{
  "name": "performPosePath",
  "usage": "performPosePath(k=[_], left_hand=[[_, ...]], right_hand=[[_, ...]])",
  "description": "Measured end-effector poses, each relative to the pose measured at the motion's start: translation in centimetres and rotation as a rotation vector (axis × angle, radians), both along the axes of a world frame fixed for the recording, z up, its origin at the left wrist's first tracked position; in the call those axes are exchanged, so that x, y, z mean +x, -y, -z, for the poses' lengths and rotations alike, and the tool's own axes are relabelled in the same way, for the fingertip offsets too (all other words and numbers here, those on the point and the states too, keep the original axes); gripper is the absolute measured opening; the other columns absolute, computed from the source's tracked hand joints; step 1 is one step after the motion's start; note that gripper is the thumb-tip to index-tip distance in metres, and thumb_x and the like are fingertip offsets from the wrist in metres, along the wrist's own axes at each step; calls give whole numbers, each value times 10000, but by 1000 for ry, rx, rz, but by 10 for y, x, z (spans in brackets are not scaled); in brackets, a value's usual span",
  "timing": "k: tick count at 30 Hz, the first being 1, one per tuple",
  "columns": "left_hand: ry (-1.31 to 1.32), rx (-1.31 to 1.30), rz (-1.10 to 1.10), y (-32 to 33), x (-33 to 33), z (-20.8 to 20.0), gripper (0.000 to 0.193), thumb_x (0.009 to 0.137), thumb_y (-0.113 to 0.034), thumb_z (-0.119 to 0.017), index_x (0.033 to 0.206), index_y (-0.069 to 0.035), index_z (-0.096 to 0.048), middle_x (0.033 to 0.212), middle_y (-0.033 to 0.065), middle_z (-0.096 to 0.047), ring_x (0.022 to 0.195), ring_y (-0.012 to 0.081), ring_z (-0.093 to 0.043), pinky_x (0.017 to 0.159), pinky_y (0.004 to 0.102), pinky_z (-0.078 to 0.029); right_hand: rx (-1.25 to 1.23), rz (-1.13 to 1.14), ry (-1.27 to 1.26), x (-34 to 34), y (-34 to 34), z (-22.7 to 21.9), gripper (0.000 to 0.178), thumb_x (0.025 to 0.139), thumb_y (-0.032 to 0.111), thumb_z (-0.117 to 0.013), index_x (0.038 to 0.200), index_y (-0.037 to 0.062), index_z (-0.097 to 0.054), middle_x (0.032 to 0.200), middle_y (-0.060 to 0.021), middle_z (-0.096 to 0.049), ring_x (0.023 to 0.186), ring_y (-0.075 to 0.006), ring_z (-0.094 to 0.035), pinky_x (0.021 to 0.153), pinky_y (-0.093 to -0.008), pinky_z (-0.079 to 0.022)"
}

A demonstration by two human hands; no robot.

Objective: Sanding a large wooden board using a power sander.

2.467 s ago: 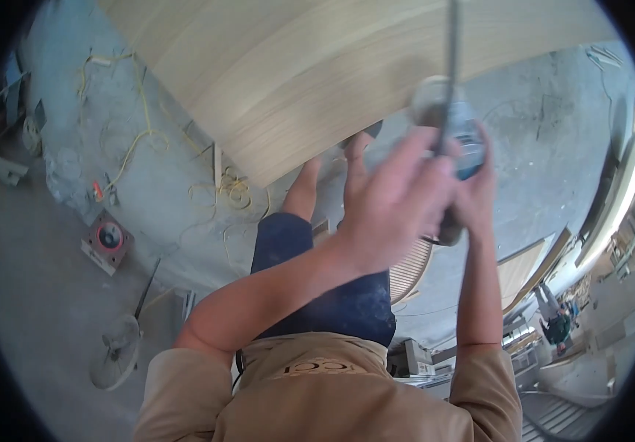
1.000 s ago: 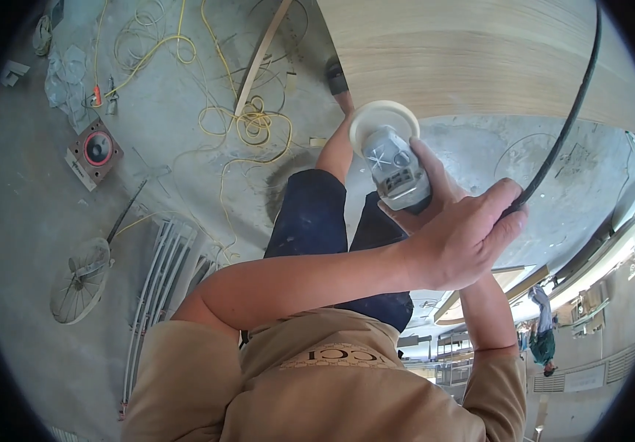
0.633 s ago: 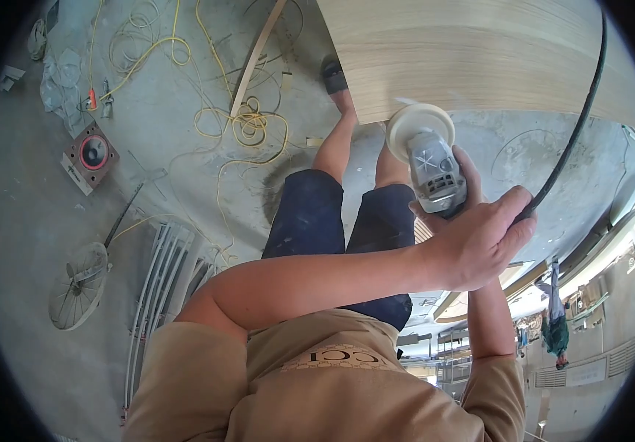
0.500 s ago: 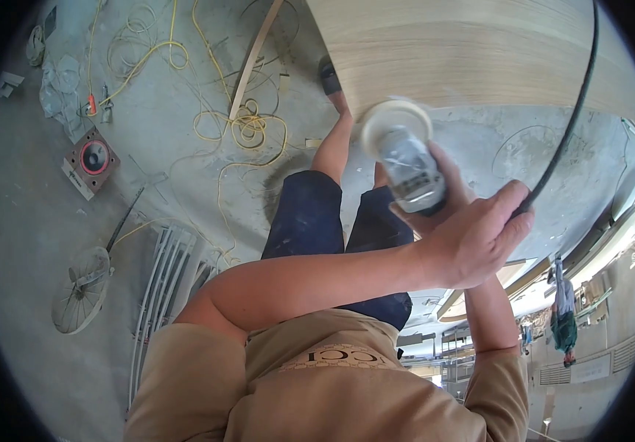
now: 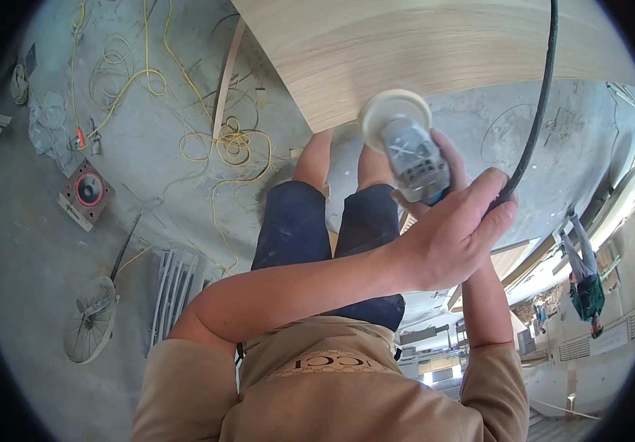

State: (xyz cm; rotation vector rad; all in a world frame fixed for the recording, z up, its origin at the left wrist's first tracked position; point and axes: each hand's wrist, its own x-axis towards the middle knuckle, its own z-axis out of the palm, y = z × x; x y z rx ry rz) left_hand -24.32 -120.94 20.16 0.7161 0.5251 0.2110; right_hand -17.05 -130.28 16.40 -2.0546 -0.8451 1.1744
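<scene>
A grey handheld sander with a round pale disc at its far end is in my right hand. The fingers of that hand wrap its body, and the palm is hidden behind my left arm. Crossing over in front, my left hand is closed around the thick black cable. The disc lies at the near edge of a large light wood-grain panel; whether it touches cannot be told.
Yellow cords lie tangled on the concrete floor at left, beside a thin wooden strip. Farther left are a speaker-like unit and a round wire-spoked fan. Metal racks stand near my left side. Another person is at far right.
The panel's corner has shifted left and nearer in view, now covering my feet. The sander stays in my right hand and the cable in my left. The other person appears with legs farther apart.
</scene>
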Motion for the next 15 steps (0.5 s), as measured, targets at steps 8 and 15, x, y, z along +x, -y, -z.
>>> performPosePath(k=[8, 15], left_hand=[[-1, -80, -4, 8, 4, -2, 197, 1139, -207, -482, 1189, -18, -509, 1009, 62, -535, 981, 147, -524, 890, 327, -445], [-28, -196, 127, 1, 4, -2, 188, 1127, -180, -484, 1233, -29, -519, 1044, 40, -540, 983, 107, -510, 893, 304, -435]], right_hand=[[61, 634, -334, 14, 13, 1, 997, 724, 85, -958, 1567, 56, -426, 1311, -116, -657, 1161, -172, -651, 931, -330, -579], [-98, 313, -126, 17, 45, 9, 950, 746, 33, -894, 1573, 76, -428, 1274, -113, -646, 1134, -189, -636, 945, -350, -554]])
